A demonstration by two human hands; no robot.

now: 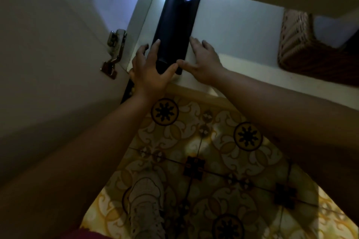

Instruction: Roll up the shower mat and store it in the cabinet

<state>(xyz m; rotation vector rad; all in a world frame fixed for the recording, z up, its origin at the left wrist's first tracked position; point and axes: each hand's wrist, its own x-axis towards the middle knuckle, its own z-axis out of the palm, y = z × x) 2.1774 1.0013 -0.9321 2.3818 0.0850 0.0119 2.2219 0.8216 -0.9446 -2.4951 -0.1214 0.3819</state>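
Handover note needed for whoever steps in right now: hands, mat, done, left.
Left hand: open, wrapped loosely around the near end of the dark rolled-up shower mat.
Right hand: open, flat on the white cabinet shelf, thumb touching the roll's near end.
Mat: rolled, lying lengthwise on the shelf at its left side, near end at the front edge.
Brown wicker basket sits at right.
Done: rolling, placing.
Left: release, close white cabinet door.
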